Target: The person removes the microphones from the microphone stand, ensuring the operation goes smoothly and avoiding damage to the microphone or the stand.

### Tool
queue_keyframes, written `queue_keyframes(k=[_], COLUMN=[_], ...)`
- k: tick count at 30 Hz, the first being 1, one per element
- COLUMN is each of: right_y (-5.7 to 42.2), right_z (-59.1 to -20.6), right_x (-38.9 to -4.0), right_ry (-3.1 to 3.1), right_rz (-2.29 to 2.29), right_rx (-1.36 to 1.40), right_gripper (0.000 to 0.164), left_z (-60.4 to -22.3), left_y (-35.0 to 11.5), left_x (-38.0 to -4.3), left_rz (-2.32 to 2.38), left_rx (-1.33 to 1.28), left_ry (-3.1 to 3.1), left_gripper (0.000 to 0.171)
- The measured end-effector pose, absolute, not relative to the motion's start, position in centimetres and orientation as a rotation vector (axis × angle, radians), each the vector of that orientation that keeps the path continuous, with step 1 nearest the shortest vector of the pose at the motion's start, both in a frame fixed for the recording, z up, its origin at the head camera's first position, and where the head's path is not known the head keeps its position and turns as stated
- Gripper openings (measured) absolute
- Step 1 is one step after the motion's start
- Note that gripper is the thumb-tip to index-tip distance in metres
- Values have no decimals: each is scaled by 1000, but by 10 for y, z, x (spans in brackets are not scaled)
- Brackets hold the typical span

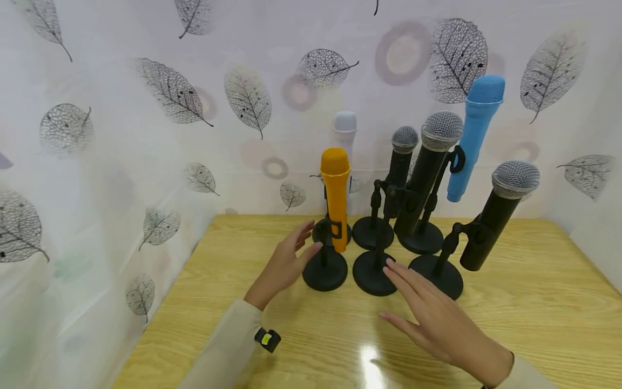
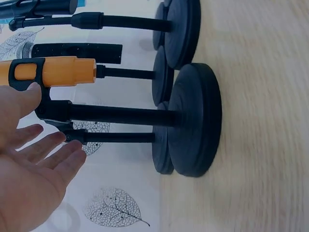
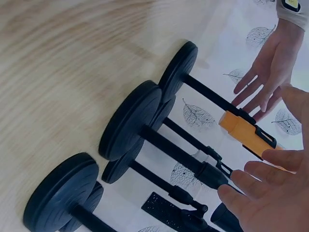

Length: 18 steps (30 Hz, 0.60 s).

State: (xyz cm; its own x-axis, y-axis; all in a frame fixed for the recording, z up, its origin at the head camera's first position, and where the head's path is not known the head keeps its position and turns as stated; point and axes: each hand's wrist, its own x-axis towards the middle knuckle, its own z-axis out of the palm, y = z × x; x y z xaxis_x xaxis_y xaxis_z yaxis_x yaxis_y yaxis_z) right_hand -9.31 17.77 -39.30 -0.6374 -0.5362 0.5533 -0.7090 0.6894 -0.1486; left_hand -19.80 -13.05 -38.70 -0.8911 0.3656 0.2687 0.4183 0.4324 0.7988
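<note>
An orange microphone sits upright in the black clip of a round-based stand. Just left of that stand is my left hand, its fingers loosely spread and holding nothing. In the left wrist view, the thumb overlaps the clip's edge below the orange microphone. My right hand extends palm down with thumb apart, its fingertips overlapping the base of the middle front stand. That stand carries a tilted black microphone with a silver mesh head. Nothing lies in the right hand.
A white microphone stands behind the orange one. Farther right are a smaller black microphone, a blue microphone and another black microphone leaning right, all on stands. Leaf-print cloth hangs behind and left of the wooden table.
</note>
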Motion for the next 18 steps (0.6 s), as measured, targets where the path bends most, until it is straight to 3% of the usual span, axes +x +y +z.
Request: queue_keyframes(k=[18], right_y=[147], right_z=[-377], right_x=[-118], right_ry=[-2568], right_rz=[834], right_rx=[919], right_gripper=[70], left_z=[-380], left_y=[-109], left_x=[-220], left_rz=[-1602], left_rx=[-730], left_ry=[-2509], left_gripper=[39])
